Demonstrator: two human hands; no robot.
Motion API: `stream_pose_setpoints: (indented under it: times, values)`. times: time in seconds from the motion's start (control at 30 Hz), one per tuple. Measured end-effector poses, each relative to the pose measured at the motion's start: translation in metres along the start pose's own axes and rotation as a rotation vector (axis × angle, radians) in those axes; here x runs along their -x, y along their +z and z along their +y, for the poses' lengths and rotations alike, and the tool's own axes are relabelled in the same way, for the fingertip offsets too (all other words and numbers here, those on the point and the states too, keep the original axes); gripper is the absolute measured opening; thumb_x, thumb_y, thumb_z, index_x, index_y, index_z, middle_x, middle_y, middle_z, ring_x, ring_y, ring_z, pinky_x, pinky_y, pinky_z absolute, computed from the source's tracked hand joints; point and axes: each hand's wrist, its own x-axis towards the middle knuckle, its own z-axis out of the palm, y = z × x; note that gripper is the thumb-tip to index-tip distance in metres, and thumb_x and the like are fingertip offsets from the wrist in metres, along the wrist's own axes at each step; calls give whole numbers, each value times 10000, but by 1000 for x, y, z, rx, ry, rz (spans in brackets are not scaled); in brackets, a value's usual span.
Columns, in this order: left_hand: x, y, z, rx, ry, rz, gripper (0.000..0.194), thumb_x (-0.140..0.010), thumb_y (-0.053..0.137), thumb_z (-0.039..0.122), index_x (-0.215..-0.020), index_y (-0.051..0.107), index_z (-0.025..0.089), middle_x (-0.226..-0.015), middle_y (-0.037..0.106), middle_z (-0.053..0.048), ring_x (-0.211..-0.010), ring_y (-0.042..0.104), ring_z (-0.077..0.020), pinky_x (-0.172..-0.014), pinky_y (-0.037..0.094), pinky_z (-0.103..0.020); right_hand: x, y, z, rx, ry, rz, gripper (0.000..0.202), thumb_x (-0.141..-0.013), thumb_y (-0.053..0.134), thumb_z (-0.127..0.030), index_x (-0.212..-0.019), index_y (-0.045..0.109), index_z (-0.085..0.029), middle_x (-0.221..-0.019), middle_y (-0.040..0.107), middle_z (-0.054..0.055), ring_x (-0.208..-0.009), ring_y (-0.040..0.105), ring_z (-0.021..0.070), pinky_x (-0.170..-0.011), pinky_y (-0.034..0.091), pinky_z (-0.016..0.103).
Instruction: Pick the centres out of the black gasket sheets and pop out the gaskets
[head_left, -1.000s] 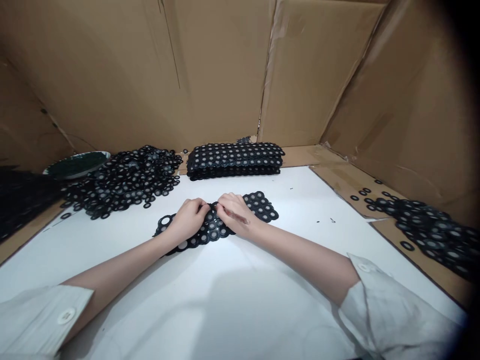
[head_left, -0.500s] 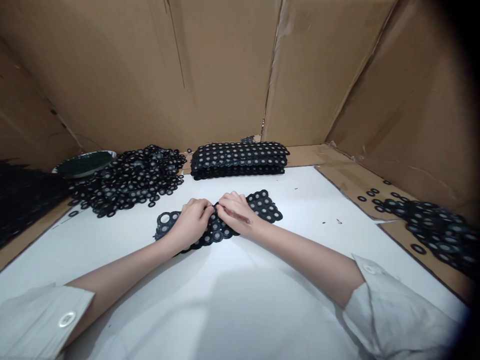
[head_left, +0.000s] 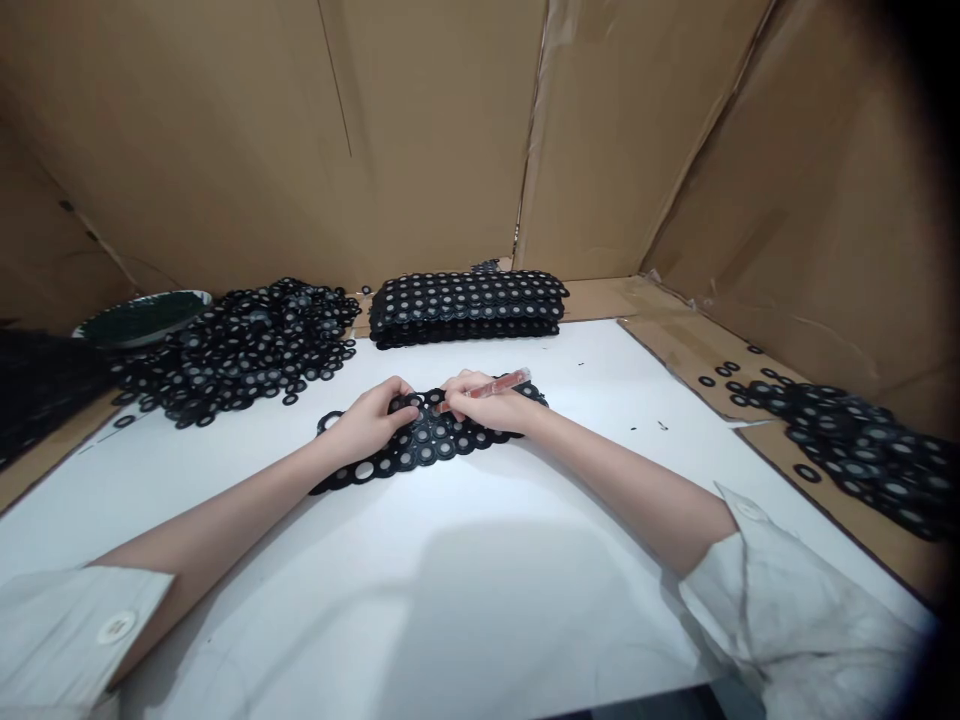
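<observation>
A strip of joined black rings (head_left: 409,455) lies slantwise on the white work surface (head_left: 360,580), under both hands. My left hand (head_left: 367,425) pinches the strip's upper edge between thumb and fingers, near its middle. In my right hand (head_left: 487,402) is a slim, pen-like tool with a clear reddish handle (head_left: 512,381), its back end sticking out to the upper right. The tool's working end points down at the rings beside my left thumb; its tip is too small to make out.
Behind the strip lies a folded stack of similar ring panels (head_left: 469,305). A heap of loose black rings (head_left: 247,345) is at the left, beside a shallow bowl (head_left: 146,318). More rings (head_left: 862,440) lie on cardboard at the right. Cardboard walls (head_left: 435,140) enclose the back.
The tool's handle, earlier lying against my right palm, now points up and away over the hand. My left thumb and fingers have shifted along the strip's edge. The view has tilted slightly.
</observation>
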Motion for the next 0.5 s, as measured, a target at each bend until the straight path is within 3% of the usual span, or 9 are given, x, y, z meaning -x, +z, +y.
stream_pose_setpoints:
  times: [0.2, 0.37, 0.5]
  values:
    - [5, 0, 3, 152, -89, -88, 389, -694, 543, 334, -1024, 373, 218, -704, 553, 37, -626, 529, -147, -602, 402, -266, -1, 11, -6, 145, -10, 19, 270, -779, 352, -188, -510, 328, -190, -727, 551, 4, -892, 429, 176, -799, 345, 320]
    - [15, 10, 16, -55, -66, 101, 354, -680, 504, 260, -1027, 449, 211, -815, 591, -3, -729, 550, -183, -659, 393, -286, 6, 29, -4, 325, -98, 146, 264, -838, 353, -249, -587, 395, -181, -822, 517, 19, -897, 380, 173, -798, 285, 339]
    - [21, 11, 22, -90, -39, 85, 358, -701, 461, 241, -1057, 438, 228, -878, 599, -11, -807, 554, -192, -695, 393, -286, 8, 35, -3, 494, -208, 233, 284, -869, 341, -265, -617, 437, -174, -756, 489, 30, -843, 364, 165, -735, 278, 307]
